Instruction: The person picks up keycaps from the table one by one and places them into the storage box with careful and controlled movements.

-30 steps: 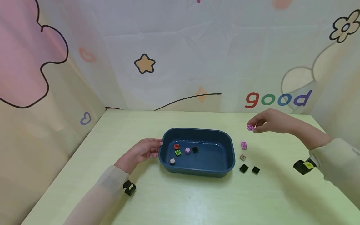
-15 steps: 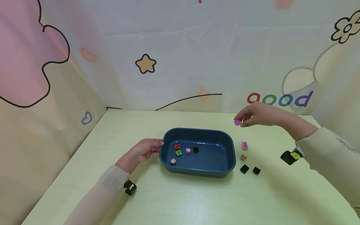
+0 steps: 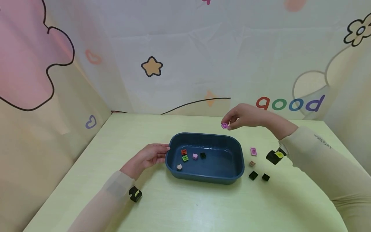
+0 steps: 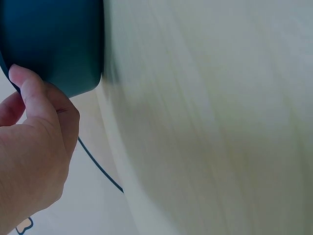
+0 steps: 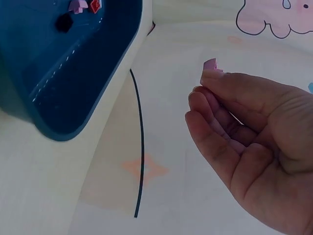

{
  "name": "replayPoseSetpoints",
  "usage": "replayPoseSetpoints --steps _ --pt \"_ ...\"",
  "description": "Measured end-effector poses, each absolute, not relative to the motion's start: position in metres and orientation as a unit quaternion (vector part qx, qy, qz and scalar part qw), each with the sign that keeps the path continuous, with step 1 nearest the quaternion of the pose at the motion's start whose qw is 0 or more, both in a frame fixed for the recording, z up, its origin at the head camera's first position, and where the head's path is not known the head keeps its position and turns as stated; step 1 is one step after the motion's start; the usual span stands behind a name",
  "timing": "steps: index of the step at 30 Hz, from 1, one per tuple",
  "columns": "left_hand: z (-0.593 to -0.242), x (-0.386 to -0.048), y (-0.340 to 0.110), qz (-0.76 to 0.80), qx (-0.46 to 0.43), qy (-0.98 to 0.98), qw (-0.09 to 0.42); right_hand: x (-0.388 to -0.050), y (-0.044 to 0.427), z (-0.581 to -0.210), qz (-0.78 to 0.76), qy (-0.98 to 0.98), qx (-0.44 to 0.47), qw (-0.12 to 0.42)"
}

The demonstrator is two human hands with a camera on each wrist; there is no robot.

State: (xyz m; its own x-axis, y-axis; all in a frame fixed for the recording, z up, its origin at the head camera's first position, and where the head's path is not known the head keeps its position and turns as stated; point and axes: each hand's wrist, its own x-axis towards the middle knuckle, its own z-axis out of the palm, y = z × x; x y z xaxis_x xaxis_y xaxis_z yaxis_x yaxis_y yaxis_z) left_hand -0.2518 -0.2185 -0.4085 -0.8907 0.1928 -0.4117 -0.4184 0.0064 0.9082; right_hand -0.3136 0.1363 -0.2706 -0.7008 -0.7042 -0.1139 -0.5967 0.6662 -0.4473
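Note:
My right hand (image 3: 246, 116) pinches a magenta toy building brick (image 3: 224, 126) between thumb and fingertips, held in the air above the far rim of a dark blue plastic tub (image 3: 240, 151). In the right wrist view only a pink corner of that brick (image 5: 210, 64) shows past the thumb. At the tub's left end my left hand (image 3: 152, 154) grips the rim; the left wrist view has thumb and fingers on the tub's edge (image 4: 54, 44). Inside the tub lie small bricks: red (image 3: 184, 151), green (image 3: 185, 158), light pink (image 3: 195, 156), black (image 3: 203, 155) and whitish (image 3: 179, 167).
Right of the tub, on the pale table (image 3: 185, 209), lie another magenta brick (image 3: 253, 151), a tan brick (image 3: 252, 163) and two black bricks, one nearer the tub (image 3: 253, 175) and one farther right (image 3: 265, 177). A printed cloth (image 3: 185, 64) hangs behind the table.
My right hand has carried the magenta brick leftward and slightly up, from beyond the loose bricks to over the tub's far edge. The left hand stays on the rim.

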Motion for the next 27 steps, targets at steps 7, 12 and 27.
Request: replayPoseSetpoints --steps 7,12,27 --pt "-0.408 -0.252 -0.217 0.698 -0.087 0.676 0.22 -0.32 0.109 -0.277 -0.193 0.89 -0.384 0.154" --pt "-0.408 -0.252 -0.218 0.699 -0.09 0.675 0.219 -0.327 0.091 -0.285 -0.19 0.88 -0.403 0.163" --pt "-0.41 -0.253 -0.219 0.7 -0.083 0.675 0.219 -0.322 0.04 -0.324 -0.188 0.835 -0.457 0.24"
